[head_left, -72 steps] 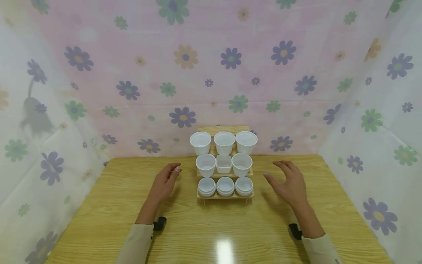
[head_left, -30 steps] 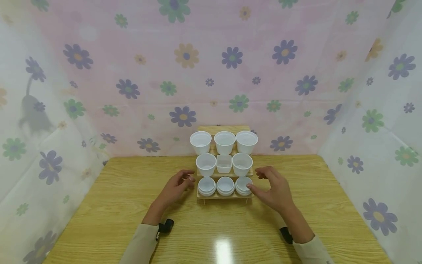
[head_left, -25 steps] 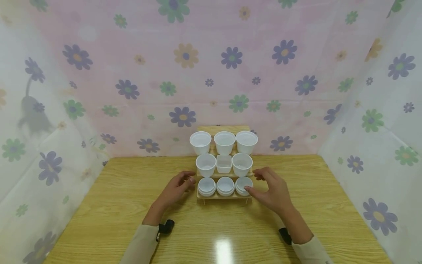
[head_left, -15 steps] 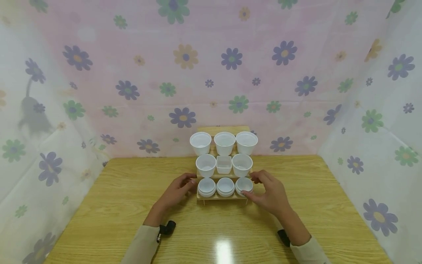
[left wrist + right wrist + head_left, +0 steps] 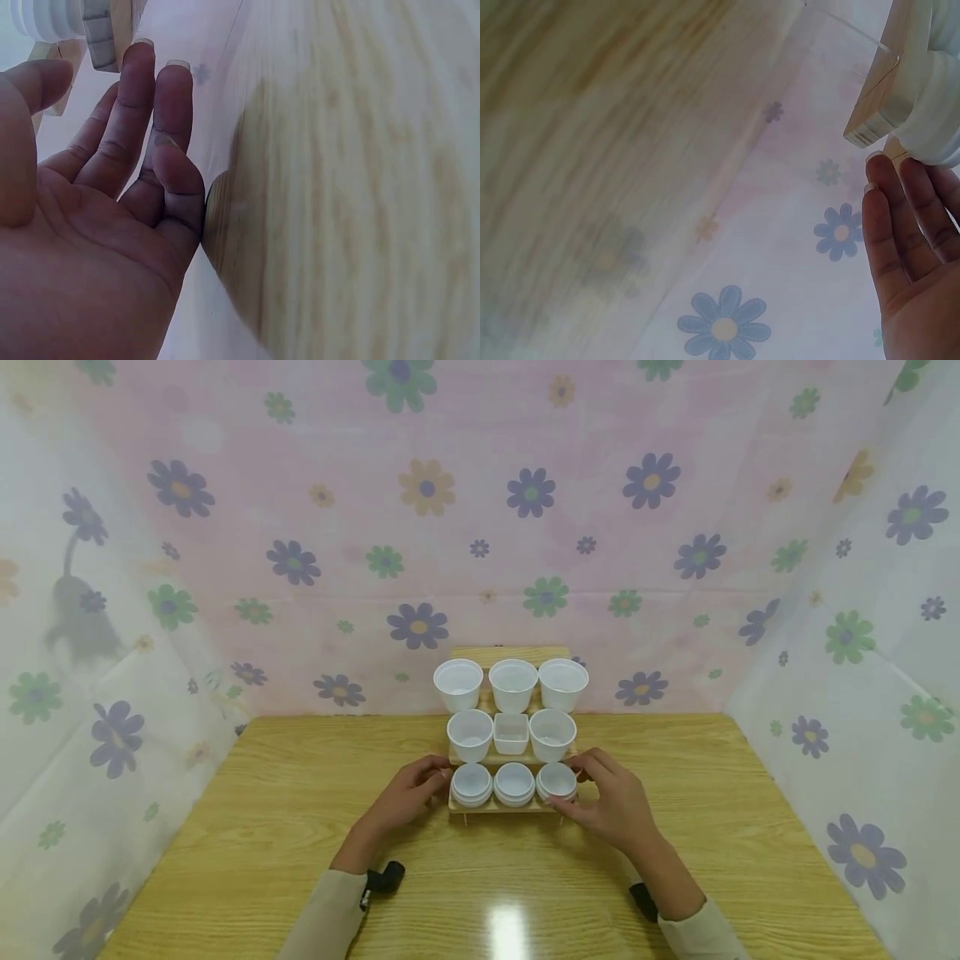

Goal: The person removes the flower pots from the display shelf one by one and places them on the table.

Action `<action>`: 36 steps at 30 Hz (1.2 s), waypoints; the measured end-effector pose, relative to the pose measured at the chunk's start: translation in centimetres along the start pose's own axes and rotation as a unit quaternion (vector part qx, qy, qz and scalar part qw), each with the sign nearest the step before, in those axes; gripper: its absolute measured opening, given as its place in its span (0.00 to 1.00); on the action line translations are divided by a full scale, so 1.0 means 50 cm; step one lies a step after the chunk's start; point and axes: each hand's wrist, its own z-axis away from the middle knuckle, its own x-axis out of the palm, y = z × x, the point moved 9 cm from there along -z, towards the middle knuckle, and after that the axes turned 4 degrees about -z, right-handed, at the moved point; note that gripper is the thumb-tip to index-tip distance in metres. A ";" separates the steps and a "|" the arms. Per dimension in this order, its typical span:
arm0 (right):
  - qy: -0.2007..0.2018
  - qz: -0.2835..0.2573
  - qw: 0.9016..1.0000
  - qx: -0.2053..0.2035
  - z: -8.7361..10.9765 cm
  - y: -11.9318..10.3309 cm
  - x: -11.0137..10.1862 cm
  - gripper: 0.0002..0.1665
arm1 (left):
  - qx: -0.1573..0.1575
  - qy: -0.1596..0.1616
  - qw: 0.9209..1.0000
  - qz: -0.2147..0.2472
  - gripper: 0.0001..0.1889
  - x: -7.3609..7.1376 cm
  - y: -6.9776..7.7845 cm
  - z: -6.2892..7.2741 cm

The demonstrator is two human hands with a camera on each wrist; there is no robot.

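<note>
In the head view a three-step wooden rack [image 5: 510,654] stands on the table with rows of white containers. Its lowest step bears three short round jars, the right one [image 5: 557,783] beside my right hand [image 5: 618,806]. The thumb of that hand lies at the jar's front and its fingers reach along the right side; the right wrist view shows fairly straight fingers [image 5: 881,232] close under the rack's edge. My left hand [image 5: 405,797] is at the left end of the lower step, its fingers loosely bent in the left wrist view [image 5: 135,112]. Contact there is unclear.
Taller white cups [image 5: 513,687] fill the top step. Two more cups flank a small square cup [image 5: 511,733] on the middle step. The wooden table [image 5: 300,810] meets a flowered cloth backdrop [image 5: 480,510] behind the rack and at both sides.
Both hands have moved inward from the sides to the ends of the rack's lower step. The right thumb has come round to the right jar's front. Rack and containers stay put.
</note>
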 end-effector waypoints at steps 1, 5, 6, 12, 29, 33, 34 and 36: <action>-0.002 0.003 1.000 0.001 0.000 0.000 0.001 0.32 | 0.001 -0.002 1.000 0.001 0.18 0.001 0.000 0.000; -0.006 0.011 1.000 0.004 0.000 -0.003 0.000 0.33 | 0.002 -0.010 1.000 0.004 0.15 0.007 0.000 0.000; -0.006 0.012 1.000 0.003 0.000 -0.004 0.000 0.33 | 0.004 -0.013 1.000 0.005 0.15 0.009 0.000 0.000; -0.006 0.009 1.000 0.001 -0.003 -0.011 -0.003 0.32 | 0.012 -0.022 1.000 0.012 0.13 0.015 0.004 -0.002; -0.041 -0.004 0.998 0.038 -0.006 -0.013 -0.002 0.32 | 0.005 -0.022 0.999 0.023 0.13 0.018 -0.003 -0.001; -0.051 -0.019 0.997 0.051 -0.007 -0.012 0.000 0.33 | 0.001 -0.023 1.000 0.021 0.13 0.018 -0.003 0.000; -0.052 -0.022 0.997 0.054 -0.008 -0.012 0.001 0.33 | 0.001 -0.023 0.999 0.022 0.13 0.018 -0.002 0.000; -0.054 -0.028 0.997 0.056 -0.008 -0.013 0.001 0.33 | -0.001 -0.023 1.000 0.021 0.13 0.017 -0.002 0.001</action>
